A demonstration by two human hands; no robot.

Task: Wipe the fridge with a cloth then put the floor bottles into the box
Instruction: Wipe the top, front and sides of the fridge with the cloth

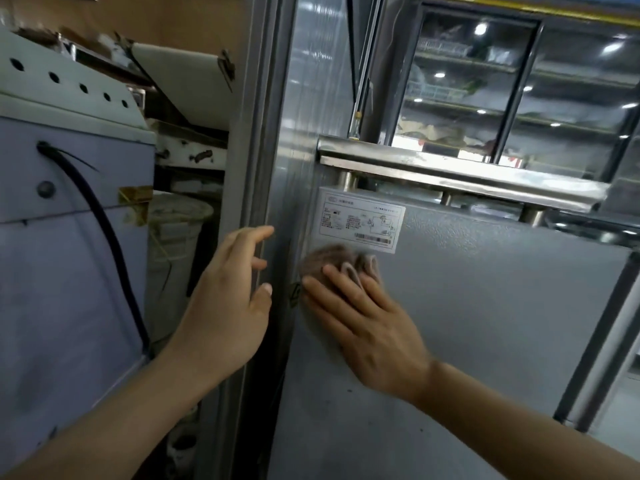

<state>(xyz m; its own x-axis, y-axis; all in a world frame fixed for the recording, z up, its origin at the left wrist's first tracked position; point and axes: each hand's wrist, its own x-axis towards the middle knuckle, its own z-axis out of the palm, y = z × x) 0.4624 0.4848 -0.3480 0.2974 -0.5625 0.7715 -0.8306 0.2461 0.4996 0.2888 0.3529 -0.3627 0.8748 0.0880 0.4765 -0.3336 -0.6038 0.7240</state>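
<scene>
one right hand (367,327) presses one cloth (332,263) against one fridge (485,306).

Here's the grey side panel of the fridge (485,306), upright and filling the right of the scene. Stuck flat on it, near its upper left corner, a white rating label (360,220) with a barcode. Just below the label, a brownish cloth (332,263) pressed against the panel. Above, a steel rail (450,174) runs across on short posts.
</scene>
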